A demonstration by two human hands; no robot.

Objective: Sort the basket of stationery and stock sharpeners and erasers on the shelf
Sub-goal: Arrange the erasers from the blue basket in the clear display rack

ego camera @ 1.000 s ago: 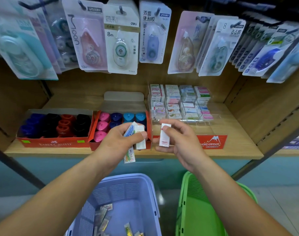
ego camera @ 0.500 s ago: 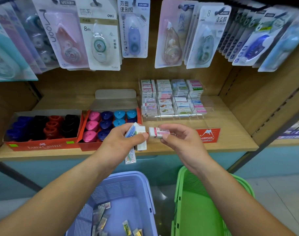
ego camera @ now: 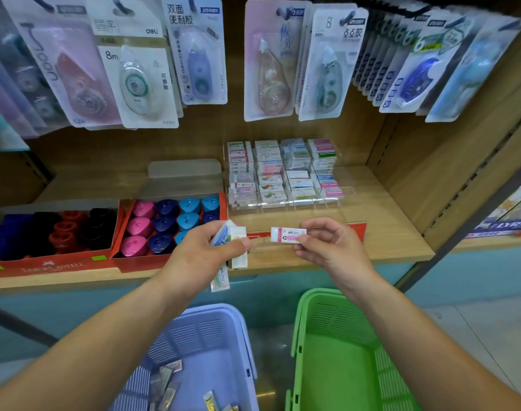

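My left hand [ego camera: 202, 256] grips a bunch of wrapped erasers [ego camera: 232, 243] in front of the shelf edge; one hangs below the fist. My right hand [ego camera: 330, 247] pinches a single white eraser with a pink label [ego camera: 286, 234], held level between the two hands. Behind them on the wooden shelf [ego camera: 395, 232] stands a clear tiered rack of stacked erasers [ego camera: 283, 176]. A red box of pink and blue sharpeners [ego camera: 164, 223] sits to its left, and beside that a Faber-Castell box of dark sharpeners [ego camera: 51, 232].
A purple basket [ego camera: 211, 336] with several wrapped items in its bottom stands below my left arm. A green basket [ego camera: 336, 351] stands to its right. Carded correction tapes [ego camera: 140, 72] hang above the shelf. A grey upright post [ego camera: 472, 215] runs at the right.
My right hand has turned its eraser from upright to level and brought it closer to the left hand. The view has dipped slightly toward the shelf.
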